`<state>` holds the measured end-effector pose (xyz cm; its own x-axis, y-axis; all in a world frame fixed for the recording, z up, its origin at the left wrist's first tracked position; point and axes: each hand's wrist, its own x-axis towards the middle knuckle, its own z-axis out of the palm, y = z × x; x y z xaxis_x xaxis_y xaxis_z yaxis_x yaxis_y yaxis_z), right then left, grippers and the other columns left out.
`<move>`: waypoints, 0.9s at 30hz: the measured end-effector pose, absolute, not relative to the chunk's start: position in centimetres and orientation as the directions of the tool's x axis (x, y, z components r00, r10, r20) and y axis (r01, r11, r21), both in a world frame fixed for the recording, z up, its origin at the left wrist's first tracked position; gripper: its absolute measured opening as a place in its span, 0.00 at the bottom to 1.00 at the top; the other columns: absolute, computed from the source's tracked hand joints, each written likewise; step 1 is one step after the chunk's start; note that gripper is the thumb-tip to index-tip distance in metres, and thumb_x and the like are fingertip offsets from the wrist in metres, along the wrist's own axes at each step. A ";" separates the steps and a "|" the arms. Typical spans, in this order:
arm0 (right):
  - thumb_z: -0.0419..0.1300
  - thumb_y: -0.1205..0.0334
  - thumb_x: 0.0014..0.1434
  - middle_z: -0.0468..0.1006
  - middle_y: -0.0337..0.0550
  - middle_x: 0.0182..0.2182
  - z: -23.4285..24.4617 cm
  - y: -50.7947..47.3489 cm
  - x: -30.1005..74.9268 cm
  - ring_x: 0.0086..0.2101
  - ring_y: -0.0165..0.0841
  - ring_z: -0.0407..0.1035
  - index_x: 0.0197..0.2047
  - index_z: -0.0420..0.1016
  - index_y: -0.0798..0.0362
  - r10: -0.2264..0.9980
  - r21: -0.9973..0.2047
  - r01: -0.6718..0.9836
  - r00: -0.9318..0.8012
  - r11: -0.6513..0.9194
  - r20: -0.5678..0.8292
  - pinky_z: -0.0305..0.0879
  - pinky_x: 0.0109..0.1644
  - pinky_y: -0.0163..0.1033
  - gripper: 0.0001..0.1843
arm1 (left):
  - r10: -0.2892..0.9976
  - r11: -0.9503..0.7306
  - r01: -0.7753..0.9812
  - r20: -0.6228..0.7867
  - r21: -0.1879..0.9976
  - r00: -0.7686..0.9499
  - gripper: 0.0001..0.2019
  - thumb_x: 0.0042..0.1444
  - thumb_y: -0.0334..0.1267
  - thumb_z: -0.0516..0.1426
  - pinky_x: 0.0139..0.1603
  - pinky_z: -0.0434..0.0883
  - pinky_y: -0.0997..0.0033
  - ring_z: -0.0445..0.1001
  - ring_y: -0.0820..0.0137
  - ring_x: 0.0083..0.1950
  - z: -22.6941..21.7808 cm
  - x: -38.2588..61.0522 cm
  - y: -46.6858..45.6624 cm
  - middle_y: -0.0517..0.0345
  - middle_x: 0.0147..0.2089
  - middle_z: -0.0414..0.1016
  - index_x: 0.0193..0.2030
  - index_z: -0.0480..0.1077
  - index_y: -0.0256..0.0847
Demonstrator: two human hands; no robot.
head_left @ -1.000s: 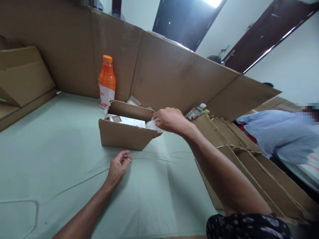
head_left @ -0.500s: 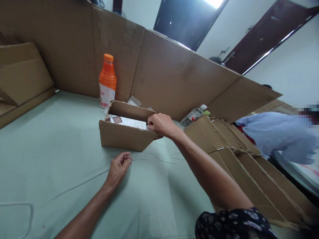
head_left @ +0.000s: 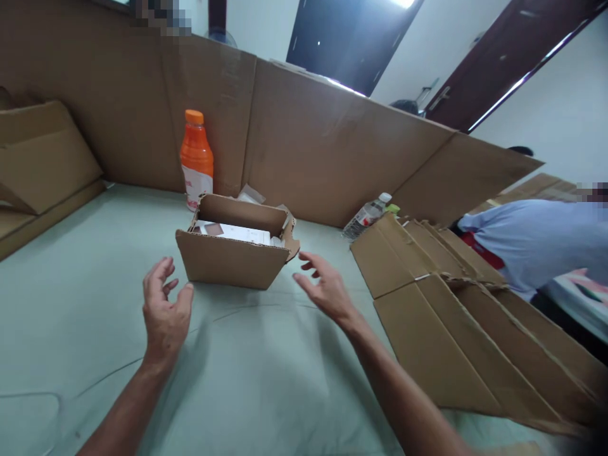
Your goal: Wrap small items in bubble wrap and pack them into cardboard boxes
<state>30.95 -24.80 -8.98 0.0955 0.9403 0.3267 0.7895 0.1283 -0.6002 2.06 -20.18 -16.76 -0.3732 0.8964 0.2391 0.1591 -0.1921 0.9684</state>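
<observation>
An open brown cardboard box (head_left: 230,259) stands on the pale green table cover (head_left: 266,373), with white printed packets inside it. My left hand (head_left: 164,310) hovers open to the box's lower left, fingers spread and empty. On the other side, my right hand (head_left: 323,288) is raised just right of the box's front corner, fingers stretched out, holding nothing. Neither hand touches the box.
An orange drink bottle (head_left: 196,158) stands behind the box against a tall cardboard wall (head_left: 323,139). A clear water bottle (head_left: 368,215) lies at the right. Flattened cardboard sheets (head_left: 456,316) are stacked on the right. A person in a light blue shirt (head_left: 536,240) is at the far right.
My right hand has come out of the box and drawn back, open. My left hand has lifted off the table, moved left and opened.
</observation>
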 end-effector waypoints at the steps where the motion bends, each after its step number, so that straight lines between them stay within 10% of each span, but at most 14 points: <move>1: 0.63 0.53 0.58 0.79 0.54 0.54 -10.3 -24.5 30.2 0.45 0.40 0.76 0.59 0.71 0.54 0.957 -0.630 0.767 0.077 0.122 0.279 0.71 0.39 0.40 0.27 | 0.907 -0.193 0.149 0.234 0.970 -0.351 0.31 0.52 0.41 0.64 0.64 0.69 0.54 0.71 0.57 0.64 -16.5 1.9 -19.3 0.46 0.66 0.70 0.64 0.67 0.44; 15: 0.54 0.53 0.62 0.79 0.50 0.38 -12.3 -30.1 29.2 0.33 0.39 0.73 0.45 0.71 0.52 0.890 -0.743 0.664 0.387 -0.086 0.243 0.71 0.35 0.42 0.13 | 0.983 -0.114 0.023 0.116 0.993 -0.139 0.23 0.56 0.46 0.63 0.57 0.74 0.62 0.78 0.63 0.51 -15.5 5.8 -24.5 0.50 0.54 0.78 0.57 0.72 0.41; 22: 0.55 0.61 0.61 0.79 0.50 0.44 -14.2 -26.1 21.7 0.42 0.41 0.74 0.50 0.73 0.53 0.957 -0.816 0.545 0.080 0.191 0.278 0.75 0.46 0.45 0.15 | 0.844 -0.118 0.157 0.182 0.981 -0.505 0.24 0.50 0.50 0.68 0.57 0.75 0.58 0.78 0.65 0.43 -17.1 -4.0 -28.8 0.54 0.46 0.78 0.50 0.74 0.41; 27: 0.57 0.58 0.62 0.78 0.51 0.52 -14.5 -24.9 21.1 0.43 0.39 0.75 0.58 0.70 0.51 0.977 -0.860 0.476 0.003 0.185 0.212 0.76 0.45 0.44 0.21 | 0.884 -0.159 0.268 0.258 0.950 -0.390 0.34 0.46 0.52 0.70 0.66 0.69 0.52 0.75 0.57 0.58 -18.2 -7.9 -27.7 0.48 0.58 0.74 0.58 0.70 0.43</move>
<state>21.13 -24.87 -14.50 0.0028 0.9772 0.2123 0.4755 0.1854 -0.8599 -7.88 -27.70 -18.22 -0.3896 0.8842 0.2576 0.2678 -0.1589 0.9503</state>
